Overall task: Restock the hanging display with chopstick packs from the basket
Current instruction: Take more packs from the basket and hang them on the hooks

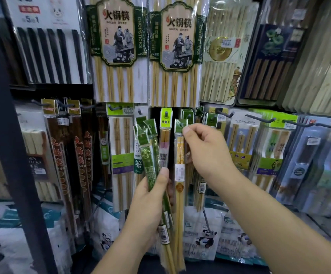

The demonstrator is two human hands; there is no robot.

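Right hand [206,149] pinches the green header of a yellow-patterned chopstick pack [179,153], with hung green-headed packs [186,114] at one o'clock. A missed peg hole could drop it. Left hand [148,202] grips a loose fan of green packs [149,147], which might slip.

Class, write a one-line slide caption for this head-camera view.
Right hand pinches the top of a yellow chopstick pack at the hanging display; left hand grips several green packs.
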